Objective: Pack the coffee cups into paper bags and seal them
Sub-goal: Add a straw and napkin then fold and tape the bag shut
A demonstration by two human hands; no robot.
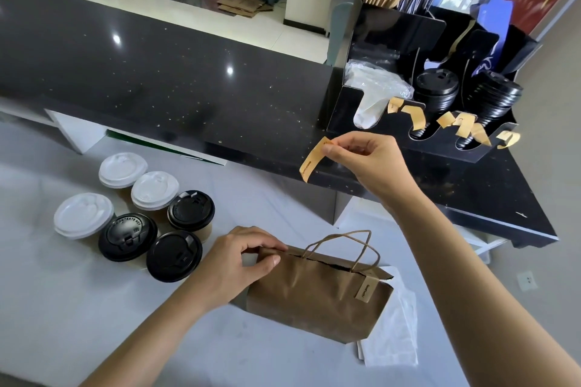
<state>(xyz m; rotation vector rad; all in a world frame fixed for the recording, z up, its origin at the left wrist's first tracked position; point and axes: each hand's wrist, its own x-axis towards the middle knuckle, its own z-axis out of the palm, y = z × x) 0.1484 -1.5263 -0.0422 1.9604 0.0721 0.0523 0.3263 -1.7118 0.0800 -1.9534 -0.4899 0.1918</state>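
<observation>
At the left of the frame we see six lidded cups (135, 214) clustered on the white tabletop (47, 308), three with white lids and three with black. Just right of them, at lower centre, our left hand (239, 264) pinches the top left corner of the brown bag (314, 298), fingers (267, 261) curled on the folded edge. The bag lies on the tabletop, one sticker (366, 287) already across its right end. Above it, at centre right, our right hand (364, 160) holds a tan strip (314, 159) between thumb and fingertips, in front of the dark counter (157, 78). At upper right stands a black organiser (393, 34) with more strips stuck on its front edge.
</observation>
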